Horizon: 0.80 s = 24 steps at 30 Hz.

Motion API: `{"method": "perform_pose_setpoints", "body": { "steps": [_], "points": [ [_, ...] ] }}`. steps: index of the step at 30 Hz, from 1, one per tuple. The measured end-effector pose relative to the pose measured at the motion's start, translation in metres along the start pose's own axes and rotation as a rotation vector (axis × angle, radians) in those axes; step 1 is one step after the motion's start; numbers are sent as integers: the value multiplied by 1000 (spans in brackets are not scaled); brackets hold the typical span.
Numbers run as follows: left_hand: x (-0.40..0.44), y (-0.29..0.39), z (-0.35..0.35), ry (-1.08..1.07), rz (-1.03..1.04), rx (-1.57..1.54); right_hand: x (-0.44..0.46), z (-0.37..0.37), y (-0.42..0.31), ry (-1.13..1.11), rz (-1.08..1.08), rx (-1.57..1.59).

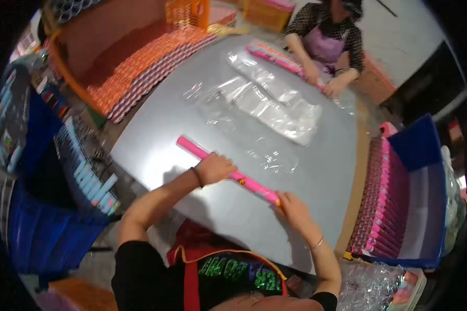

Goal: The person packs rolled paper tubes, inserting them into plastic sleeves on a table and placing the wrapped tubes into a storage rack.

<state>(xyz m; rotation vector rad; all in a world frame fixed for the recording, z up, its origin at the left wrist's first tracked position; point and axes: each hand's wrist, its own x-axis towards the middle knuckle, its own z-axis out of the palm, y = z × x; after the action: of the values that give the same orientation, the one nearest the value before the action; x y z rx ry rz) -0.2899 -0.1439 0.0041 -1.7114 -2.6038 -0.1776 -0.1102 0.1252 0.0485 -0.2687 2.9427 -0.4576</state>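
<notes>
"One pink tube (254, 187), held how?"

"Toward the table's (233, 215) near edge: left hand (216, 168) curled around its middle, right hand (294, 208) pinching one end. Seems a steadying step; shifting it calls for both together."

An orange crate (60, 65) — and a blue bin (49, 233) — stand at left.

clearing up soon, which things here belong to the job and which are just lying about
Likely the job:
held pink tube
flat clear plastic
stacked pink tubes

Likely just lying about:
light-blue tubes
orange crate
crumpled plastic, bottom right
</notes>
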Motion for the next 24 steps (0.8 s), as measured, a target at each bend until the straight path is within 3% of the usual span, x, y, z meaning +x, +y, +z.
{"method": "perform_pose_setpoints", "body": {
  "steps": [1, 2, 3, 6, 12, 24],
  "points": [
    [1, -1, 0, -5, -49, -10, 6, 2, 1, 135, -100, 28],
    [-3, -3, 4, 158, -11, -85, 10, 5, 1, 273, -198, 58],
    [-1, -3, 5, 132, -48, -57, 9, 8, -1, 246, -220, 78],
    [-1, -8, 15, 357, 10, 58, 17, 13, 1, 157, -124, 105],
    [-3, -6, 17, 387, -53, 75, 18, 26, 16, 256, -182, 114],
    [-8, -6, 24, 522, -38, 114, 21, 26, 18, 195, -145, 170]
  ]
}}
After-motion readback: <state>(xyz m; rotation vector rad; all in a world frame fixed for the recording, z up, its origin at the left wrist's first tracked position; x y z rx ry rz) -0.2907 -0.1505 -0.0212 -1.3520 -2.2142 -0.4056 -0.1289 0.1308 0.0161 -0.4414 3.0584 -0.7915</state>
